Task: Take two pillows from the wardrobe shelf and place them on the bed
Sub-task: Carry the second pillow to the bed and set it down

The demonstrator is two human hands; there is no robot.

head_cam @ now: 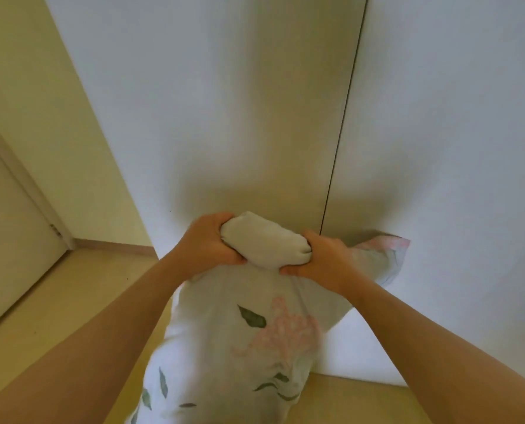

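Carrying looks to be the step in hand. The floral pillow point(240, 347) is off the shelf and hangs below the fingers, in front of the closed wardrobe doors point(224, 102). Left hand point(212, 240) and right hand point(319, 258) are both clenched on its top edge, squeezing a plain pale roll of fabric point(264, 240) between them, thumbs pressing in from underneath. Just beyond the right knuckles a second floral corner point(380, 252) sticks out — whether that is another pillow or a fold of this one, I cannot tell. Next move, as I judge it: turn from the wardrobe and find the bed, which is not in view, with a firm grip, since the soft bulk sags. Wardrobe contents are hidden behind the doors; the patterned case appears filled by its pillow.
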